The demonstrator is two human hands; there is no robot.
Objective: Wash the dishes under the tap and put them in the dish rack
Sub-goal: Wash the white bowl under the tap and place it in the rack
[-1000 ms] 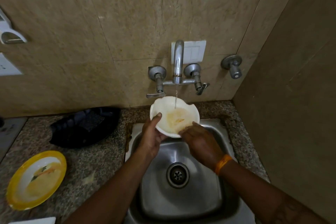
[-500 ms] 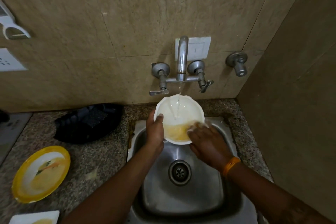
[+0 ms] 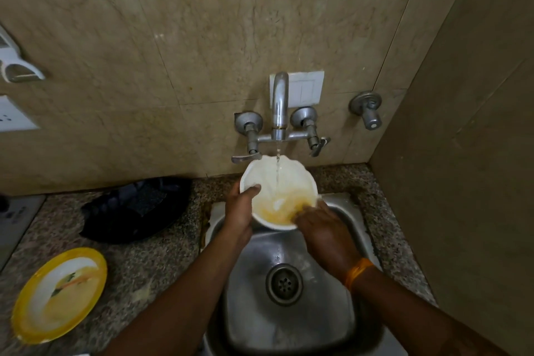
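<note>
Over the steel sink (image 3: pixel 291 324), under the wall tap (image 3: pixel 279 107): one white bowl (image 3: pixel 274 179), scalloped rim, tilted toward the camera so the thin water stream (image 3: pixel 278 167) lands on its inner wall and runs down to the yellow residue pooled at the low side.

Left hand (image 3: pixel 241 211): grips the bowl's left rim, thumb hooked inside, steadying it beneath the flow.

Right hand (image 3: pixel 323 228): fingers reach over the near rim into the yellow residue, apparently rubbing it loose; fingertips are blurred, so their exact curl cannot be told. Orange wristband (image 3: pixel 358 272) on that wrist.

On the granite counter (image 3: pixel 161 257), left of the sink: black tray (image 3: pixel 135 208), likely awaiting washing; yellow-rimmed plate (image 3: pixel 60 295), soiled, still unwashed.

Dish rack: not in view.

Judged stage: first rinse, bowl not yet clean.
</note>
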